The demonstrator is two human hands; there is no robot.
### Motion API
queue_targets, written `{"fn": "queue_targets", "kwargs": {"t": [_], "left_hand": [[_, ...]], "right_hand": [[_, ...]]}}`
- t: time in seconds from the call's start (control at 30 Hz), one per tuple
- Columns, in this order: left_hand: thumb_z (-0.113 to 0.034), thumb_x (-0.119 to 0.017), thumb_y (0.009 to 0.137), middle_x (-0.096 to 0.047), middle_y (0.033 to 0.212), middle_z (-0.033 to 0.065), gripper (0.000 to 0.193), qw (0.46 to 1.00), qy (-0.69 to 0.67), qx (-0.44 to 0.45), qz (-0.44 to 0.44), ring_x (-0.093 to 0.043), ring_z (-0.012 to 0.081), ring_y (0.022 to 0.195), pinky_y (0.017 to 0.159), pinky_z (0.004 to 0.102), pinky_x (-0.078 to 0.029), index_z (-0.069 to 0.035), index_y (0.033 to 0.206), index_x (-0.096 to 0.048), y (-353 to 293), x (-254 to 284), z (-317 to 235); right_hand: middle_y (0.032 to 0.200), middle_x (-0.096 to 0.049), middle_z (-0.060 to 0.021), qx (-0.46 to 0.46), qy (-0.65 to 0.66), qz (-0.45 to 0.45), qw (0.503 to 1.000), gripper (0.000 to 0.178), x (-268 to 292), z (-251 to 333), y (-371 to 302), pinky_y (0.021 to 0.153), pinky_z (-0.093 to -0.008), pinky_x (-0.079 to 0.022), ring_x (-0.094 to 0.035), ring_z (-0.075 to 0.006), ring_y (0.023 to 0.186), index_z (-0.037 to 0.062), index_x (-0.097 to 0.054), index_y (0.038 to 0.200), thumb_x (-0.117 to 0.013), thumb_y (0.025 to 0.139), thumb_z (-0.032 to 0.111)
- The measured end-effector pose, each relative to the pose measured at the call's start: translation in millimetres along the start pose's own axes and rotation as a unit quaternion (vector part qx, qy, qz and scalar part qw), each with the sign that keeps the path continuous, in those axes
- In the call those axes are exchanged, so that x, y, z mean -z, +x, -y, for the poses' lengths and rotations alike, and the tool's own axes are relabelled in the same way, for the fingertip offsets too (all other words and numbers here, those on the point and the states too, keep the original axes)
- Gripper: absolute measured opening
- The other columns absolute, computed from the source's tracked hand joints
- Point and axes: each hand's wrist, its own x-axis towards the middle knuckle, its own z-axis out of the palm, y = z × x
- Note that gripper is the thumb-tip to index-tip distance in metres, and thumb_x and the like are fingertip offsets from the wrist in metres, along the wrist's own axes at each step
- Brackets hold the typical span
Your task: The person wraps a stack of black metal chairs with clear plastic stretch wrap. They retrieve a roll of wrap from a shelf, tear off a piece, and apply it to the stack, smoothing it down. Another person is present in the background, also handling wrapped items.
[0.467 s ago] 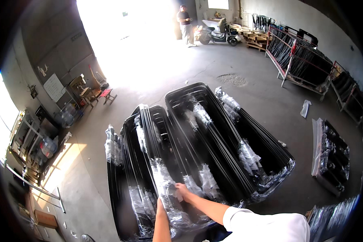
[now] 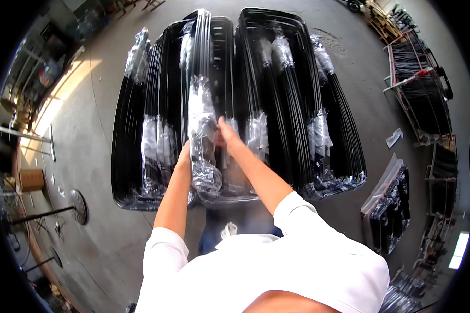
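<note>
Between my hands stands a bundle of thin black frames (image 2: 202, 109), its near part wrapped in crinkled clear plastic film. My left hand (image 2: 186, 150) grips its left edge; most of those fingers are hidden by the wrap. On the right side my right hand (image 2: 225, 134) holds the same bundle, thumb uppermost. More black rounded frames lie close together to the left (image 2: 124, 141) and right (image 2: 344, 138), partly covered in film. A plastic wrap sleeve (image 2: 257, 133) covers part of the frames just right of my right hand.
A film-wrapped black stack (image 2: 389, 208) lies on the floor at right. Beyond it a metal rack (image 2: 418, 83) holds many dark frames. To the left are a cardboard box (image 2: 32, 180) and a round-based stand (image 2: 79, 207). A plastic scrap (image 2: 395, 137) lies on the floor.
My view has tipped downward, so the doorway and the standing person are out of sight, and more of my arms and shirt shows. Both hands keep their hold on the bundle.
</note>
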Motion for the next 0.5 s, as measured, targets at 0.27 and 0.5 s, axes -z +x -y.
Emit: {"fn": "queue_targets", "kwargs": {"t": [0.27, 0.5], "left_hand": [[-0.024, -0.05, 0.085, -0.059, 0.075, 0.0049, 0.024, 0.987, 0.058, -0.044, -0.143, -0.056, 0.0155, 0.06, 0.051, 0.0284, -0.046, -0.001, 0.089, -0.058, -26.0, -62.5, -3.1], [-0.021, -0.051, 0.084, -0.059, 0.078, 0.0074, 0.023, 0.982, 0.118, -0.013, -0.15, -0.058, 0.0166, 0.064, 0.055, 0.0282, -0.047, -0.002, 0.094, -0.058, -30.4, -35.0, -3.6]], "right_hand": [[0.076, -0.061, -0.0118, 0.112, -0.182, 0.028, 0.976, 0.043, -21.8, 63.1, 51.7, 0.066, -0.031, -0.045, -0.059, -0.0205, 0.07, -0.0033, -0.061, 0.079, -0.071, 0.065, 0.036], [0.079, -0.061, -0.012, 0.053, -0.068, 0.041, 0.995, 0.034, -32.7, 83.1, 25.4, 0.064, -0.0329, -0.046, -0.059, -0.0214, 0.067, -0.0043, -0.061, 0.082, -0.075, 0.056, 0.012]]}}
